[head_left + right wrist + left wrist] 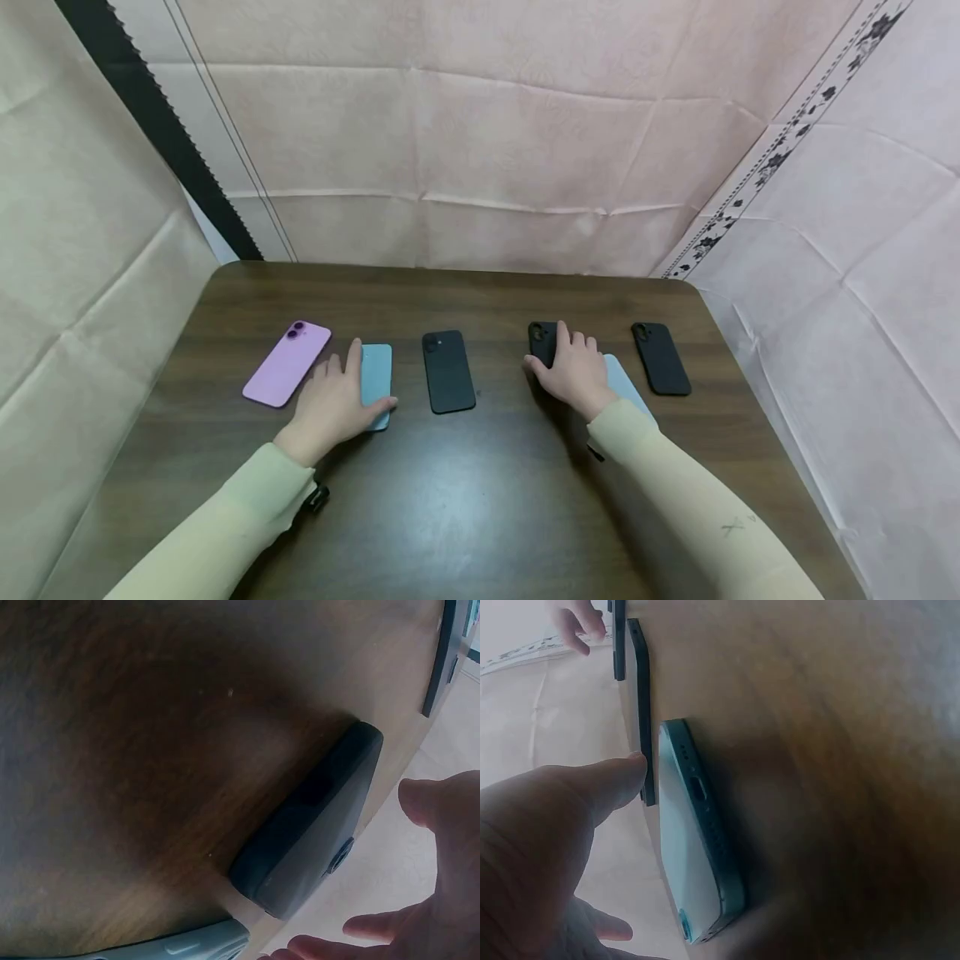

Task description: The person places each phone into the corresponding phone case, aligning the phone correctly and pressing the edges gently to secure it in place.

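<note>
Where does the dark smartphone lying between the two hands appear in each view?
Head: the dark smartphone lies below centre, slightly left.
Left wrist: upper left, partly behind the left hand.
Right wrist: upper right corner, cut off at the top.
Shared landmark: the right hand, visible in every view.

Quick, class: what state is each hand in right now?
Left hand: open, over a light blue phone, holding nothing.
Right hand: open, over a black phone, holding nothing.

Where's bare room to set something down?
Bare table shows between the sleeves, and between the middle phone and the right hand. It's crowded around that hand, near a black phone and pale blue phone, and the left hand, near the purple phone and turquoise phone.
</note>
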Demonstrator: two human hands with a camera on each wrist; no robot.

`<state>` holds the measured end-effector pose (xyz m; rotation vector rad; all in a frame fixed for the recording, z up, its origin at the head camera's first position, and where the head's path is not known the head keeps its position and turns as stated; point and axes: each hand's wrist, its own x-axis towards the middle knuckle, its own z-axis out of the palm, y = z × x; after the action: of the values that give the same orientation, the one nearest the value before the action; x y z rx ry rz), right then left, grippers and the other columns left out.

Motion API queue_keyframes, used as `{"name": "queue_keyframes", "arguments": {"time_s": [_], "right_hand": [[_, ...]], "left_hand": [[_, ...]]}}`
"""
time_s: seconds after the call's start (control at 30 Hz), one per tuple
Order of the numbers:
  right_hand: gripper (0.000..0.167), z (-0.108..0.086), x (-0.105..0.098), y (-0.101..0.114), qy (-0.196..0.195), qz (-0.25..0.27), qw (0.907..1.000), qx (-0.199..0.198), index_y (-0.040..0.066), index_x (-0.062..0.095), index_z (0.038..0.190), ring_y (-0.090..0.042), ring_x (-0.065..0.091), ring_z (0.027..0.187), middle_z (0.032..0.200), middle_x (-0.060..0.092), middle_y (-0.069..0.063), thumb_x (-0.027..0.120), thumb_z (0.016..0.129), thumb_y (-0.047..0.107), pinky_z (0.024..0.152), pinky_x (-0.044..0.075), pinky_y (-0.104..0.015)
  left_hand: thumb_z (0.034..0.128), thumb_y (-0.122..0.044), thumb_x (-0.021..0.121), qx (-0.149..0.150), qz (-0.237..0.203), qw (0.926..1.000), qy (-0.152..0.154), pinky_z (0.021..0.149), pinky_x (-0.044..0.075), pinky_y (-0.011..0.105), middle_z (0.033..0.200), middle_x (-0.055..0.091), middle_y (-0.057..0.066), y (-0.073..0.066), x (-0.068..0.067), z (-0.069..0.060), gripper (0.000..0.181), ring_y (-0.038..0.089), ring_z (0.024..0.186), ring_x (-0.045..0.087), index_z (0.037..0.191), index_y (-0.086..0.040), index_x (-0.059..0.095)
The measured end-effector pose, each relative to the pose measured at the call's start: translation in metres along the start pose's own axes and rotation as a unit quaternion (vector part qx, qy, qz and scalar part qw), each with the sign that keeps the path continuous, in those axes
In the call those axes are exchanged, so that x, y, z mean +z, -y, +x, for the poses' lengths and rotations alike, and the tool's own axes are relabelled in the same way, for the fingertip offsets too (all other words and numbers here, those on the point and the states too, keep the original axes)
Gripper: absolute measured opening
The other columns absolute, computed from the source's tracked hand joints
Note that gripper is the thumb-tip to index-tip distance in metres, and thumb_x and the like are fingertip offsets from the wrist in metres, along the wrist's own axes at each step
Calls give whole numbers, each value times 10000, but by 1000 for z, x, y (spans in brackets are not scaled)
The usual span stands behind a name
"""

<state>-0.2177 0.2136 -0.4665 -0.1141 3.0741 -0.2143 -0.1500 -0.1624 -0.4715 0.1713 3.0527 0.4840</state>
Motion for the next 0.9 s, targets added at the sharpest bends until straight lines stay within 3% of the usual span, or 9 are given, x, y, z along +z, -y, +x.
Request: {"name": "queue_keyframes", "arguments": {"time_s": [0.4, 0.63, 0.77, 0.9], "right_hand": [[927, 1, -2, -7, 133, -203, 9995, 187, -3, 226, 1501, -484, 358, 1257, 1375, 415, -297, 463, 904, 665, 1002, 351, -593], [918, -5, -9, -20, 264, -126, 9988, 392, -1, 260, 1483, -502, 349, 1241, 1373, 403, -310, 418, 905, 694, 943, 365, -640], [888, -14, -23, -33, 564, 20, 9958, 724, -38, 270, 1463, -538, 327, 1236, 1375, 367, -346, 410, 931, 659, 915, 380, -653], [834, -22, -34, -47, 909, 203, 9912, 941, -64, 286, 1437, -544, 405, 1142, 1307, 402, -356, 495, 940, 573, 822, 432, -623]], "left_hand": [[791, -608, 688, 43, 38, 10000, 26, 901, 412, 655, 1291, 437, 399, -2, 5, 0, 1096, 545, 1141, 450, 1496, 51, 168], [789, -588, 701, 55, 63, 10000, -13, 863, 452, 628, 1252, 462, 393, -3, 8, 0, 1080, 523, 1108, 485, 1482, 66, 191], [797, -551, 714, 29, -38, 10000, 45, 870, 455, 621, 1259, 458, 401, -4, 8, 0, 1068, 524, 1132, 481, 1474, 86, 190], [814, -502, 721, -69, -105, 9997, 212, 899, 423, 646, 1304, 421, 419, -5, 5, 1, 1049, 544, 1184, 439, 1467, 111, 175]]}}
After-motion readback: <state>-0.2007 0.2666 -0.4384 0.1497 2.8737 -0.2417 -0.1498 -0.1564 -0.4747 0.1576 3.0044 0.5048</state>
